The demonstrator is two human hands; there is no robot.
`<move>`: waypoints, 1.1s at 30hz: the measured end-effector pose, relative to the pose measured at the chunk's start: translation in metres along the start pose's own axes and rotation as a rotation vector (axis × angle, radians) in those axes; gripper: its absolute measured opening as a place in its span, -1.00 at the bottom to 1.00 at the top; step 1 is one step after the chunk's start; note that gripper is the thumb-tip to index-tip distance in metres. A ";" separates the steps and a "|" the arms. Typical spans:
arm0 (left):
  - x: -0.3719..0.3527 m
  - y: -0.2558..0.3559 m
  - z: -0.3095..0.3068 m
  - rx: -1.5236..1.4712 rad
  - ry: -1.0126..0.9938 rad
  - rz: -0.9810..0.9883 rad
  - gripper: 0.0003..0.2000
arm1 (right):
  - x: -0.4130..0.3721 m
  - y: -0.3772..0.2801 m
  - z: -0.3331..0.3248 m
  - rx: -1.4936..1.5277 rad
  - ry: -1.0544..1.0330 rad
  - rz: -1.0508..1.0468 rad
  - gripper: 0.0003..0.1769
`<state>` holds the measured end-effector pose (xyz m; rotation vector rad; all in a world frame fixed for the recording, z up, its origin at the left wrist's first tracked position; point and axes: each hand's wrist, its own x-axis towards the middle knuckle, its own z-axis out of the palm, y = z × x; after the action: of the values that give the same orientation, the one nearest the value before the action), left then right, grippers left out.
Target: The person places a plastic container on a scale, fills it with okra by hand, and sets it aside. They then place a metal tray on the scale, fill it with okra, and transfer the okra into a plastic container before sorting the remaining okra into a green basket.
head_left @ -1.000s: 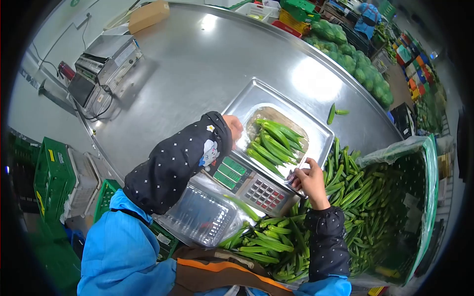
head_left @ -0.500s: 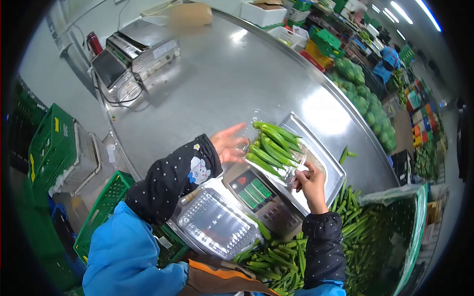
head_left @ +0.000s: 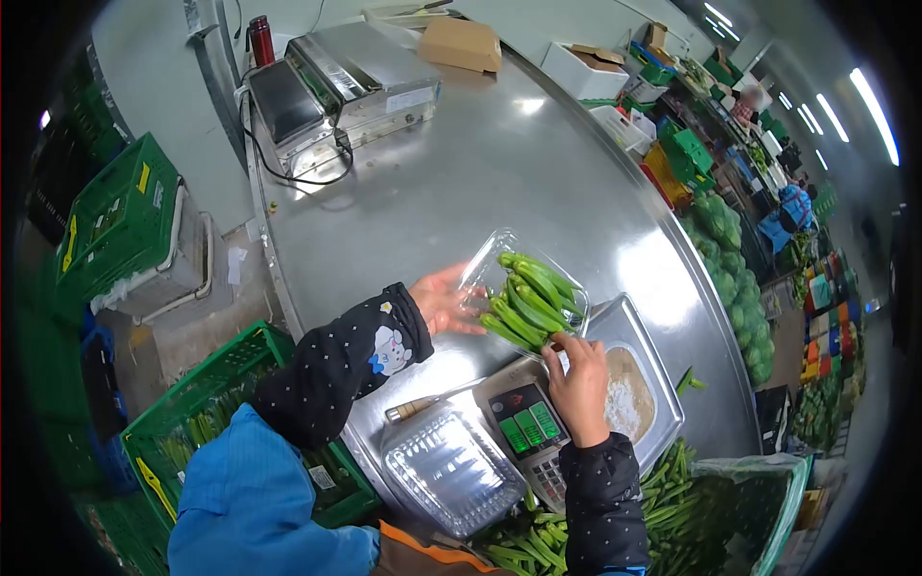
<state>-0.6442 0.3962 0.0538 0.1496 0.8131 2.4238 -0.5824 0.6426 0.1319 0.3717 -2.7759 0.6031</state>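
Observation:
A clear plastic tray (head_left: 492, 252) with several green okra pods (head_left: 531, 300) in it sits tilted between my hands, left of the scale's platter (head_left: 663, 408). My left hand (head_left: 448, 300) is open, its fingers stretched against the tray's left side and partly seen through the plastic. My right hand (head_left: 579, 382) is closed at the tray's lower right edge, thumb and fingertips by the okra ends; its exact grip is partly hidden. Below the hands is the scale's green-lit display (head_left: 528, 429). Beside it lies a stack of clear trays (head_left: 451, 468).
Loose okra (head_left: 672, 494) fills a lined green crate (head_left: 799, 499) at the lower right. Another green crate (head_left: 144, 432) stands at my left. A wrapping machine (head_left: 360, 82) and a red flask (head_left: 260, 40) are at the table's far end. Bagged round green vegetables (head_left: 730, 278) lie beyond the right edge.
The tray of okra has moved left off the scale's platter, which now shows. My right hand has come left with it, nearer the okra. My view has shifted too.

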 end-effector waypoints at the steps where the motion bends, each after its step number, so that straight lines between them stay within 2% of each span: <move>1: -0.002 0.000 -0.002 -0.022 -0.002 -0.007 -0.39 | -0.001 -0.004 -0.002 0.017 -0.008 0.002 -0.80; 9: -0.017 -0.001 -0.001 -0.057 0.011 -0.036 -0.40 | -0.013 -0.011 0.000 0.113 -0.042 0.037 -0.80; 11: -0.018 -0.002 -0.004 -0.029 0.002 -0.042 -0.40 | -0.017 -0.005 0.004 0.287 -0.039 0.116 -0.83; 15: -0.021 -0.001 -0.005 -0.046 -0.007 -0.047 -0.39 | -0.017 -0.006 0.004 0.387 0.024 0.096 -0.86; 18: -0.023 0.000 -0.007 -0.029 0.020 -0.068 -0.38 | -0.013 -0.005 0.006 0.349 0.146 -0.005 -0.82; 20: -0.023 -0.002 -0.013 -0.046 0.043 -0.079 -0.39 | -0.010 -0.008 0.007 0.203 0.222 -0.168 -0.81; 23: -0.024 -0.002 -0.020 -0.066 0.043 -0.078 -0.39 | -0.015 -0.004 0.020 0.239 0.129 -0.141 -0.82; 27: -0.019 0.002 -0.046 -0.062 0.029 -0.060 -0.39 | -0.012 -0.012 0.018 0.248 0.095 -0.121 -0.83; 30: -0.012 0.017 -0.078 -0.097 0.100 -0.066 -0.38 | -0.016 -0.006 0.011 0.268 0.154 -0.104 -0.85; 33: -0.001 0.030 -0.132 -0.107 0.220 -0.064 -0.32 | -0.035 0.002 -0.007 0.290 0.058 -0.003 -0.89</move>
<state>-0.6945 0.3077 -0.0353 -0.1845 0.7670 2.4443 -0.5490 0.6541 0.1265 0.4102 -2.6345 1.0034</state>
